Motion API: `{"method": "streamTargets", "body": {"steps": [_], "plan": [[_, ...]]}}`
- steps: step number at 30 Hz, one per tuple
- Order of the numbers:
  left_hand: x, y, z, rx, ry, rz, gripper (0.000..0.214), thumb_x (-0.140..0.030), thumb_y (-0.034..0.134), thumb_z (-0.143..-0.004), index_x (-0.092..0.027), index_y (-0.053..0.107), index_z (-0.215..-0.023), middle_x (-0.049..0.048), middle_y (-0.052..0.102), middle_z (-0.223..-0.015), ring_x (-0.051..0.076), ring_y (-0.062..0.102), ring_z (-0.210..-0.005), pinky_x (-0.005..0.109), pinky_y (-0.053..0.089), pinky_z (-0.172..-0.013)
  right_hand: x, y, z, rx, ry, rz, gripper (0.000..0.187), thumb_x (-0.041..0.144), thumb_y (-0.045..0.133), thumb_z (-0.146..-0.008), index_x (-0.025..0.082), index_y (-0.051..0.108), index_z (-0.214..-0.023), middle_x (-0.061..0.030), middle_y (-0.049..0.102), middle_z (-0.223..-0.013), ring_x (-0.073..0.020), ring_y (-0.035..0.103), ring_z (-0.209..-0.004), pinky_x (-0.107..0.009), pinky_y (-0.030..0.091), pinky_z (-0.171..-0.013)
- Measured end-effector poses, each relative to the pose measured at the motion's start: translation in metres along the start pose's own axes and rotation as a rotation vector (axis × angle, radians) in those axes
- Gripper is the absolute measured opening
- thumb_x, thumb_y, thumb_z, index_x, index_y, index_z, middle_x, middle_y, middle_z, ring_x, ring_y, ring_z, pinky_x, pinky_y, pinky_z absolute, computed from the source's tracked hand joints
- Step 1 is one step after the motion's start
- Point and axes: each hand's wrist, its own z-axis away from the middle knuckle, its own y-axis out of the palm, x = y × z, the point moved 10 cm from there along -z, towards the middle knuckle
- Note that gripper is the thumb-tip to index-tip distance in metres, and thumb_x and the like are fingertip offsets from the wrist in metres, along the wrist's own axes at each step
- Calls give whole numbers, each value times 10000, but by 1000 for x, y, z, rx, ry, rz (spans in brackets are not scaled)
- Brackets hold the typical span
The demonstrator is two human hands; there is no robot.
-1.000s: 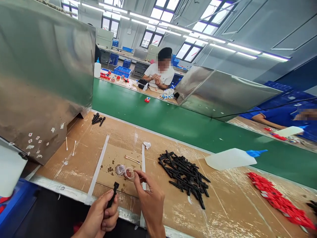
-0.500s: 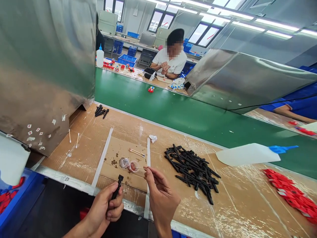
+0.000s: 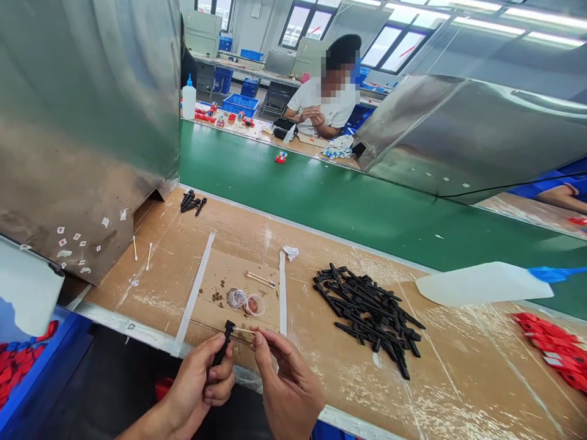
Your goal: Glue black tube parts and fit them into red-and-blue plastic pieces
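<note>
My left hand (image 3: 199, 382) is closed around a slim black plastic part (image 3: 225, 340) that stands upright at the near table edge. My right hand (image 3: 287, 382) pinches a thin swab stick (image 3: 242, 330), and the stick's tip touches the top of the black part. Just beyond lie two small clear cups (image 3: 246, 302), one with a reddish-brown substance. A pile of several black parts (image 3: 369, 311) lies to the right of my hands.
A white squeeze bottle with a blue nozzle (image 3: 486, 283) lies on its side at the right, with red parts (image 3: 553, 349) past it. A green conveyor belt (image 3: 348, 208) runs behind the cardboard-covered bench. A metal hood (image 3: 82, 122) stands left. A person in white sits opposite.
My right hand drew the swab back from the small cup toward me and brought its tip onto the black part. The view has shifted slightly.
</note>
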Motion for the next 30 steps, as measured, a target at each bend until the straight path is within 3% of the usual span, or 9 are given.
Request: {"method": "streamTargets", "body": {"steps": [16,22,30], "plan": [[-1,0,-3,-18,0,-8,410,-553,674,-785,-182,504,-823,-120,259,-509,24,122,-380,184,65,-400,-2,9,2,60,-39,49,161,181,666,-868,224,715,-1016,-31,740,-971,-166,708,-866,-253,563,-807],[2,-6,-5,-53,30,-16,409,-562,656,-797,-182,506,-800,-123,253,-490,24,119,-370,181,61,-392,3,7,1,40,-68,77,152,185,664,-867,213,718,-1006,-40,742,-968,-186,710,-853,-284,562,-806],[1,-6,-4,-47,39,-30,408,-556,670,-788,-178,518,-812,-122,261,-490,23,124,-369,180,63,-394,33,6,-2,21,-269,214,146,166,650,-884,241,688,-1003,12,737,-916,-133,704,-806,-222,541,-793]]}}
